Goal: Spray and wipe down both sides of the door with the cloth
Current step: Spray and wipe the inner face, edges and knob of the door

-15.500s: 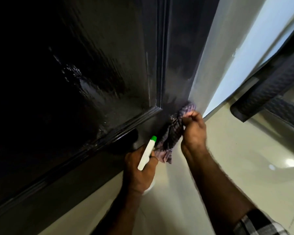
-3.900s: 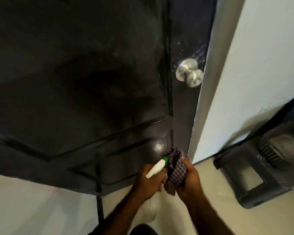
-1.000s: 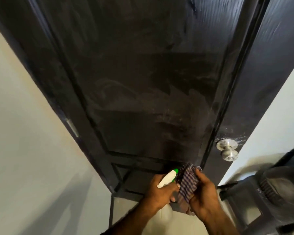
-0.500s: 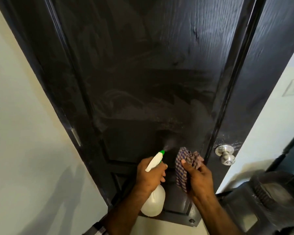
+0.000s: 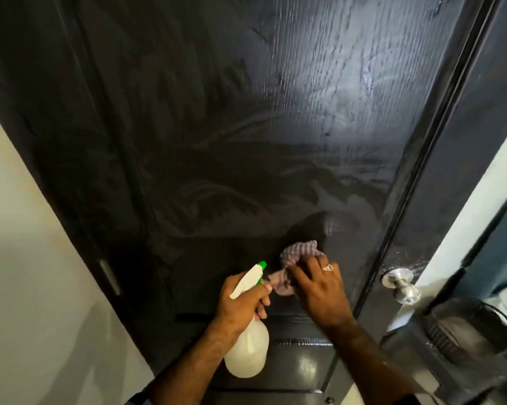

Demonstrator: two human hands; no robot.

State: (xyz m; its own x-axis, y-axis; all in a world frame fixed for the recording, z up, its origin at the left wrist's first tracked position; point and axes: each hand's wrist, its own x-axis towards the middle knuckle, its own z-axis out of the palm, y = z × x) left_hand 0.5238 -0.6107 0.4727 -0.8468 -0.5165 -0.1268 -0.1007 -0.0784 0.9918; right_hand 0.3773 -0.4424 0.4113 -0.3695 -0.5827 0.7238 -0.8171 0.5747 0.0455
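A black panelled door [image 5: 246,127] fills most of the head view, streaked with wet wipe marks. My right hand [image 5: 319,287] presses a purple checked cloth [image 5: 297,255] flat against the lower part of the upper panel. Just to its left, my left hand [image 5: 240,302] grips a white spray bottle [image 5: 247,349] with a green nozzle tip, the nozzle pointing up toward the door. The two hands are close together, almost touching.
A silver round door knob [image 5: 401,285] sticks out at the door's right edge. A pale wall [image 5: 27,258] lies left of the door frame, another white wall [image 5: 480,185] to the right. A dark plastic stool [image 5: 462,343] stands at lower right.
The right hand has pushed the cloth up and flattened it on the door panel. The left hand with the bottle stays about where it was, after a mist from the nozzle half a second ago.
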